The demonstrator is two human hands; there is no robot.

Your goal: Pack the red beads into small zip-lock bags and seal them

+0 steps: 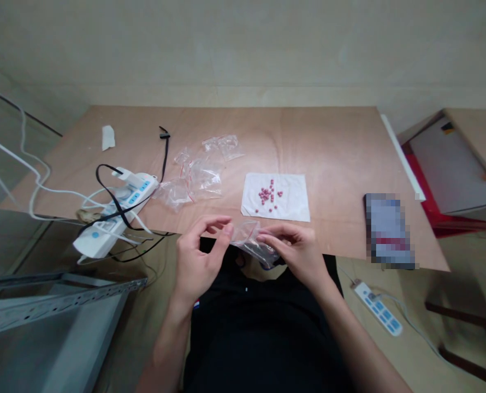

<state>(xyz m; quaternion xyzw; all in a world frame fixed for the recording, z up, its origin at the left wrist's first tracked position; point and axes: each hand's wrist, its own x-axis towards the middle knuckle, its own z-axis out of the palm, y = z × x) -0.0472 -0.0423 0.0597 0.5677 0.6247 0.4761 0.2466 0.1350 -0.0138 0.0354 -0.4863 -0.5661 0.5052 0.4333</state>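
Over the table's front edge, a small clear zip-lock bag (253,245) with a red seal line hangs between my two hands. My left hand (200,254) pinches its left corner between thumb and curled fingers. On the other side, my right hand (296,248) grips the bag near its top with thumb and forefinger. Just beyond the bag, a white paper sheet (296,202) lies flat. Small dark-red beads (265,195) are clustered on its middle, with several scattered around them.
More clear zip bags (204,177) lie left of the paper. A white power strip (99,237) with tangled cables is at the table's left front. A phone (388,232) rests at the right edge. Another power strip (378,308) lies on the floor, and a metal shelf (63,305) stands lower left.
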